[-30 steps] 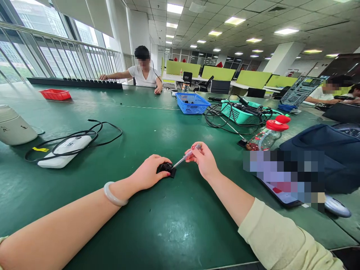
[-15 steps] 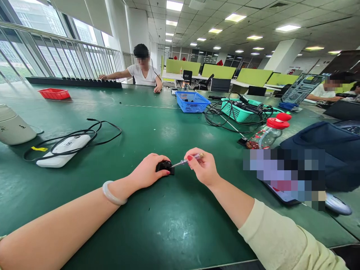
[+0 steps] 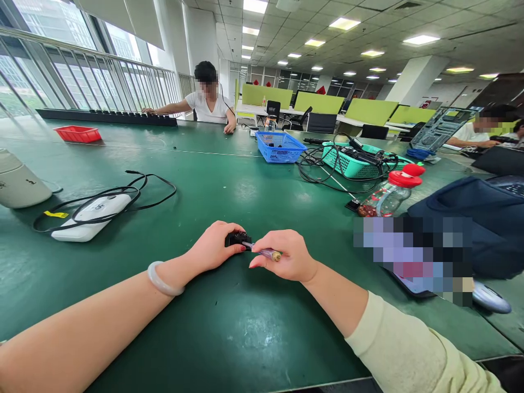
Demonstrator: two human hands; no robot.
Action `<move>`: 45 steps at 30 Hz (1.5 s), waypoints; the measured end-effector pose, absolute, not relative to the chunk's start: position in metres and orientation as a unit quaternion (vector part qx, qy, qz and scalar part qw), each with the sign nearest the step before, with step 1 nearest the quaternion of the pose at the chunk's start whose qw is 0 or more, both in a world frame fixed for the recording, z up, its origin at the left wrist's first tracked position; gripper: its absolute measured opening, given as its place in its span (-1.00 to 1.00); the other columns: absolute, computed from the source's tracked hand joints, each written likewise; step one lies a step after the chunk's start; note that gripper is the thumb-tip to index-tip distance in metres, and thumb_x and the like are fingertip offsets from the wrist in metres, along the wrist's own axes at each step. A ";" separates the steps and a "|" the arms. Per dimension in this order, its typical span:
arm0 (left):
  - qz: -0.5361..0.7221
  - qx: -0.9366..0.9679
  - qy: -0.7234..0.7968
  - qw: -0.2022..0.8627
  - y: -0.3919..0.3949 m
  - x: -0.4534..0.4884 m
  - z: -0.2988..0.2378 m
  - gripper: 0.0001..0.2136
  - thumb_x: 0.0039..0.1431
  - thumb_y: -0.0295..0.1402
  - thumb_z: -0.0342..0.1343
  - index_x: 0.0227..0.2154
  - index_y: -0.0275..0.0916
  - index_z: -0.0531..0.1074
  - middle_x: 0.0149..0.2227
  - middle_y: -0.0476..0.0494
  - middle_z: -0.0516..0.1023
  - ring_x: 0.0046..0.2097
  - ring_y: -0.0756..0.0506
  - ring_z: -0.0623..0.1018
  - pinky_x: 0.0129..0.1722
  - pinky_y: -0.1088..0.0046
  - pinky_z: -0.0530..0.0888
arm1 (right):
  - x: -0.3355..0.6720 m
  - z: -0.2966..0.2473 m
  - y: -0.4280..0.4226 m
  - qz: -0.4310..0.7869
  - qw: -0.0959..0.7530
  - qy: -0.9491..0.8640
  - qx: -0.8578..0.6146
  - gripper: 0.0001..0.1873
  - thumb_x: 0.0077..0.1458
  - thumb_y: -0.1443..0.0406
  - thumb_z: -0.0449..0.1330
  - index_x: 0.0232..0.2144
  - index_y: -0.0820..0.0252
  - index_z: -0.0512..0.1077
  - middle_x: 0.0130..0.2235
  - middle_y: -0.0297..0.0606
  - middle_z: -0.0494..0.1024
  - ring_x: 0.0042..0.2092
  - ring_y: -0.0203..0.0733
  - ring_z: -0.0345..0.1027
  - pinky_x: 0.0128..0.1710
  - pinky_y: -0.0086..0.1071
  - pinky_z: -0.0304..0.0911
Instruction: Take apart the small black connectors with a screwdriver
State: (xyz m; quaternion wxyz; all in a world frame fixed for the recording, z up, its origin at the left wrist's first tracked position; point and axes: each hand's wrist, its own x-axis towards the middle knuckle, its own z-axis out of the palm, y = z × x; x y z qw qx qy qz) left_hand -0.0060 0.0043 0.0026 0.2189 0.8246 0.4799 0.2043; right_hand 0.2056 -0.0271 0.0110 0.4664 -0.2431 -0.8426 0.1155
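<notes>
My left hand [image 3: 215, 245] is closed over a small black part [image 3: 237, 238] that rests on the green table [image 3: 229, 327]; the thumb and fingers pinch its near side. My right hand [image 3: 284, 255] grips a small screwdriver [image 3: 266, 252] with a clear pinkish handle, held almost level. Its tip meets the black part right beside my left thumb. A pale bangle sits on my left wrist.
A white device [image 3: 88, 216] wrapped in black cable lies to the left, a pale jar [image 3: 18, 183] beyond it. Red tray [image 3: 77, 133], blue basket [image 3: 279, 146] and teal basket [image 3: 352, 162] with cables stand farther back. A red-capped bottle [image 3: 387, 194] and dark bag [image 3: 470, 218] are right. Other people sit at the far edges.
My right hand has dropped and swung the screwdriver from a raised slant to nearly level, moving closer to my left hand. The left hand stays on the black part.
</notes>
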 end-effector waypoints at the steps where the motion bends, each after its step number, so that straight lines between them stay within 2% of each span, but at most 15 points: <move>1: 0.206 0.825 0.478 0.218 0.004 -0.006 0.003 -0.72 0.09 -0.18 0.17 -0.13 -0.10 0.49 -0.08 -0.06 0.58 0.01 -0.20 0.46 0.09 0.14 0.42 | 0.205 0.012 -0.028 0.110 0.459 -0.851 -0.231 -0.82 0.05 0.09 0.32 -0.38 0.04 0.51 -0.51 -0.38 0.56 -0.54 -0.34 0.34 -0.47 -0.45 0.30; 4: 0.210 0.825 0.479 0.216 0.003 -0.006 0.002 -0.73 0.09 -0.21 0.15 -0.14 -0.10 0.50 -0.08 -0.06 0.58 0.01 -0.21 0.46 0.09 0.14 0.42 | 0.205 0.014 -0.029 0.094 0.430 -0.874 -0.204 -0.94 0.13 0.25 0.23 -0.31 0.03 0.51 -0.46 -0.37 0.60 -0.47 -0.31 0.42 -0.40 -0.43 0.35; 7: 0.208 0.822 0.482 0.220 0.003 -0.006 0.003 -0.74 0.08 -0.21 0.15 -0.15 -0.11 0.50 -0.08 -0.07 0.58 0.02 -0.21 0.46 0.09 0.13 0.42 | 0.205 0.013 -0.029 0.069 0.418 -0.883 -0.202 -0.84 0.16 0.34 0.14 -0.27 0.02 0.50 -0.41 -0.37 0.63 -0.43 -0.30 0.46 -0.37 -0.42 0.37; 11: 0.207 0.821 0.483 0.221 0.004 -0.006 0.003 -0.71 0.08 -0.16 0.18 -0.15 -0.11 0.50 -0.08 -0.08 0.58 0.02 -0.22 0.45 0.10 0.12 0.41 | 0.205 0.011 -0.029 0.019 0.434 -0.871 -0.231 -0.94 0.16 0.24 0.20 -0.32 0.05 0.48 -0.43 -0.34 0.63 -0.46 -0.28 0.45 -0.41 -0.40 0.32; 14: 0.206 0.819 0.487 0.223 0.004 -0.006 0.003 -0.70 0.08 -0.14 0.19 -0.13 -0.10 0.49 -0.07 -0.08 0.58 0.03 -0.23 0.45 0.10 0.12 0.41 | 0.204 0.011 -0.028 -0.013 0.455 -0.860 -0.229 -0.89 0.14 0.18 0.24 -0.36 0.06 0.46 -0.48 -0.36 0.60 -0.49 -0.29 0.42 -0.44 -0.41 0.28; 23: 0.205 0.815 0.495 0.221 0.005 -0.007 0.000 -0.61 0.05 -0.16 0.21 -0.05 -0.11 0.46 0.00 -0.12 0.55 0.08 -0.23 0.45 0.14 0.11 0.40 | 0.207 0.010 -0.027 -0.031 0.432 -0.868 -0.244 -0.92 0.18 0.24 0.17 -0.31 0.02 0.47 -0.39 -0.32 0.61 -0.41 -0.26 0.46 -0.40 -0.39 0.30; 31: 0.207 0.838 0.461 0.204 0.005 -0.008 0.001 -0.55 0.06 -0.16 0.20 0.03 -0.13 0.42 0.04 -0.16 0.53 0.06 -0.24 0.48 0.14 0.11 0.40 | 0.205 0.012 -0.027 -0.023 0.487 -0.812 -0.321 -0.96 0.15 0.27 0.18 -0.32 0.05 0.43 -0.37 -0.29 0.61 -0.38 -0.22 0.48 -0.35 -0.36 0.37; 36: 0.212 0.840 0.452 0.214 0.004 -0.009 -0.001 -0.39 0.05 -0.15 0.21 0.18 -0.13 0.27 -0.03 -0.16 0.57 0.06 -0.23 0.47 0.16 0.09 0.38 | 0.206 0.015 -0.026 -0.038 0.529 -0.762 -0.372 -0.96 0.15 0.29 0.15 -0.36 0.06 0.40 -0.41 -0.30 0.56 -0.42 -0.23 0.43 -0.37 -0.35 0.35; 41: 0.202 0.846 0.433 0.237 0.002 -0.009 -0.001 -0.36 0.06 -0.27 0.19 0.24 -0.11 0.18 0.00 -0.11 0.55 0.09 -0.21 0.43 0.20 0.11 0.34 | 0.207 0.017 -0.027 -0.023 0.547 -0.765 -0.339 -0.98 0.16 0.29 0.14 -0.34 0.05 0.37 -0.38 -0.28 0.55 -0.38 -0.21 0.44 -0.36 -0.31 0.37; 45: 0.200 0.849 0.427 0.238 0.000 -0.008 0.001 -0.37 0.05 -0.36 0.18 0.23 -0.13 0.21 0.02 -0.14 0.53 0.08 -0.19 0.43 0.18 0.16 0.36 | 0.205 0.015 -0.026 0.006 0.512 -0.810 -0.288 -0.97 0.15 0.30 0.16 -0.30 0.05 0.37 -0.35 -0.28 0.58 -0.32 -0.19 0.47 -0.29 -0.30 0.40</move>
